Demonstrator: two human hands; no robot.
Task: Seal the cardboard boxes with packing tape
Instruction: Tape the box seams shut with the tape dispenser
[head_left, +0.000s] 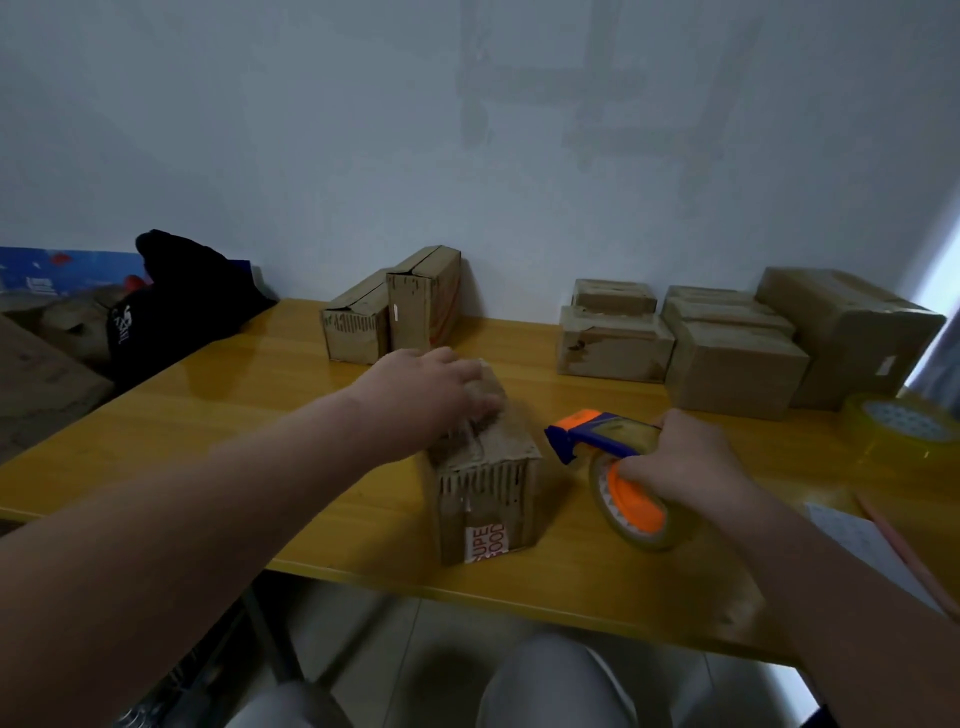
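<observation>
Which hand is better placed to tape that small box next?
Right. The right hand grips the blue-and-orange tape dispenser beside the small brown cardboard box, while the left hand presses its top.

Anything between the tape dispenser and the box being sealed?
Nothing visible in the gap: the right hand holds the tape dispenser just right of the box, bare table between. The left hand rests on the box top, covering part of it.

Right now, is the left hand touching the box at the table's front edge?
Touching. The head view shows the left hand lying on top of the box, fingers pressed over its seam, with no gap visible.
</observation>
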